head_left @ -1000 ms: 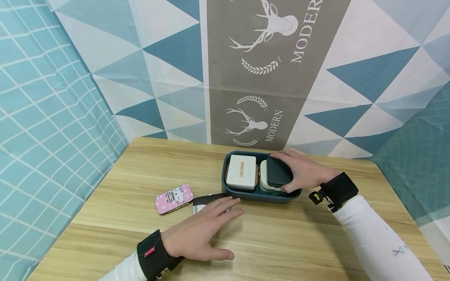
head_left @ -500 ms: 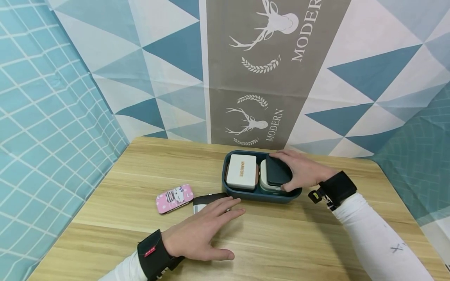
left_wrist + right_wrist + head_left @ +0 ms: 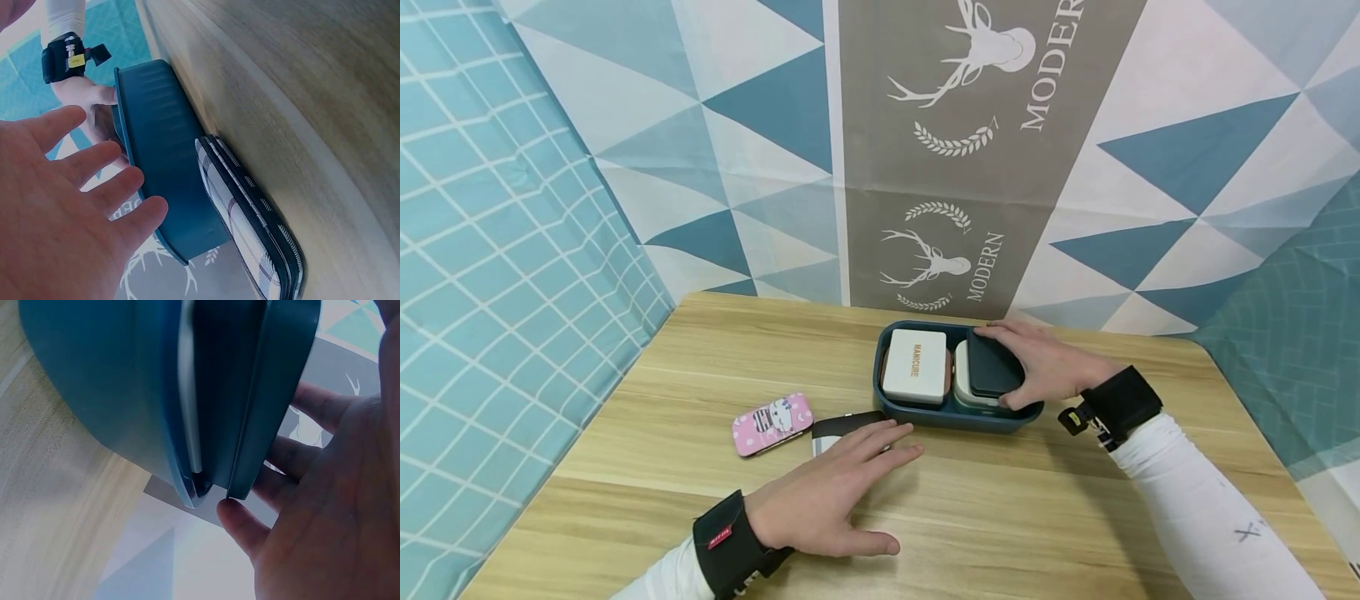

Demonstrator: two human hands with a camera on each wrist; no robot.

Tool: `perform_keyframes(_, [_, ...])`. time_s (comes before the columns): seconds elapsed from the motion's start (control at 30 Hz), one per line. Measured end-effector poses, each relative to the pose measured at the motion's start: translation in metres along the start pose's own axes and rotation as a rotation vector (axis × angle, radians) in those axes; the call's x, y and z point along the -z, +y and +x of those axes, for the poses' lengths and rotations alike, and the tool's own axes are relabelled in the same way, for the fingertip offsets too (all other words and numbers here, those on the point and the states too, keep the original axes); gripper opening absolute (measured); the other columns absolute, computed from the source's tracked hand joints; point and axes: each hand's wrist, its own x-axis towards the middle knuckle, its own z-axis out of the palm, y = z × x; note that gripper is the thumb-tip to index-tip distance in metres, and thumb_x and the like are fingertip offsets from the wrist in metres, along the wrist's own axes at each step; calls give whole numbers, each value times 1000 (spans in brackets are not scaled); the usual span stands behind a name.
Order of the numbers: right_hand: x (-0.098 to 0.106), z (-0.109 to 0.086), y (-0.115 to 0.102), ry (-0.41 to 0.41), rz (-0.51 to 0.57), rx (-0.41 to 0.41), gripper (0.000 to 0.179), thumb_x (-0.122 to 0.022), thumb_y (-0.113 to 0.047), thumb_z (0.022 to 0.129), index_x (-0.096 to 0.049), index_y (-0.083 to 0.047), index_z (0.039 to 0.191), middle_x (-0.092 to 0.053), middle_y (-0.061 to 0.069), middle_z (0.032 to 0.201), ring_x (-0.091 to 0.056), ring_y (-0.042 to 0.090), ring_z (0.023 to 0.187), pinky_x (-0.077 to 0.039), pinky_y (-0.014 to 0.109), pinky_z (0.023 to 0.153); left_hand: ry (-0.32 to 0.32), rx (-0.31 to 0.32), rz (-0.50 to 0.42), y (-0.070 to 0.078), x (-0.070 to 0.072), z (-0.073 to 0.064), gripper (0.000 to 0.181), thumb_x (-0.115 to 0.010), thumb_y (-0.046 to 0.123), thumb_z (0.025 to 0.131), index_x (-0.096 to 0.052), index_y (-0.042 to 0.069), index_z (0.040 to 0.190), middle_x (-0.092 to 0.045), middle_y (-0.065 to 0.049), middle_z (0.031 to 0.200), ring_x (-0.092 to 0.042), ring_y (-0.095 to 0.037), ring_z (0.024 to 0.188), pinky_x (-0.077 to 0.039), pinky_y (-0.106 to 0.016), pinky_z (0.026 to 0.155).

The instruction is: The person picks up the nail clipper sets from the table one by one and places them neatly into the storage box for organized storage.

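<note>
1. The dark case [image 3: 992, 367] is held at its edges by the right hand [image 3: 1054, 360], the thumb set at the near edge and the fingertips at the far one.
2. It is placed in the right half of the blue bin [image 3: 970, 423], where it is laid over the cream case [image 3: 962, 377], whose pale left and near edges are left uncovered.
3. Its upper face is coloured a deep, almost black blue-green; it is seen to be flat, smooth and unprinted, with corners slightly rounded.
4. In the right wrist view its side is shown as a plain band, marked lengthwise by a thin straight seam.
5. The bin's left half is filled by the white box [image 3: 915, 367], on which "MANICURE" is printed in orange.
6. By the left hand [image 3: 823, 492] nothing is gripped; its fingers are stretched out and spread, the thumb held apart, above the wooden table [image 3: 700, 358].
7. The checked case [image 3: 842, 427], dark-edged, is partly hidden by that hand and is set just beside the bin.
8. Farther left, the pink case [image 3: 772, 425] is decorated with a white cat and pale dots.
</note>
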Motion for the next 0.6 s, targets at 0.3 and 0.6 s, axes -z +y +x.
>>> perform_keyframes(0.3, [0,-1,-3,-7,20,-14,108,-90,-41,75,-37,-13,165,-34,21,166,-40,42,142,-41,61,107,6,-8,7,-1,-1,0,97,-81,57,90,-28,35,168,-16,8,175,-18,-21,160,-32,-54,123])
perform_keyframes(0.6, [-1,-1,-3,-14,35,-28,109,-90,-42,75,-36,-13,165,-30,22,168,-35,45,147,-40,64,108,-5,5,-3,-1,0,0,96,-79,60,90,-27,37,168,-16,10,175,-19,-19,160,-33,-54,123])
